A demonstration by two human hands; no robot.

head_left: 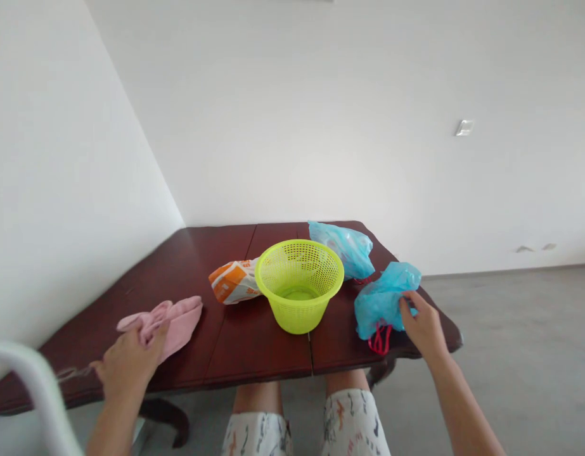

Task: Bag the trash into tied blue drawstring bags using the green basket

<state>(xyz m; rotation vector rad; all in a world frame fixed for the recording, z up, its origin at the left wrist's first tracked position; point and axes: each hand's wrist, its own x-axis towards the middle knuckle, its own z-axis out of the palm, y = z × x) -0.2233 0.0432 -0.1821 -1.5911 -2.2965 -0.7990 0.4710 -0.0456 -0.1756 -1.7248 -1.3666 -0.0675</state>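
Observation:
My left hand (128, 361) is closed on the near end of a folded pink cloth (182, 323), which lies on the table's left side. At the right, the fingers of my right hand (420, 320) pinch the edge of a crumpled blue plastic bag (380, 304). Red straps (380, 340) stick out from under that bag; what they belong to is hidden. Between my hands stands a yellow-green plastic basket (299, 316) with a perforated wall, upright, with nothing visible inside.
Left of the basket lies a white and orange plastic bag (235, 282), partly behind it. A second blue plastic bag (344, 247) rests at the back right. The dark wooden table (254, 348) meets a white wall (292, 126). A white curved bar (40, 380) shows at lower left.

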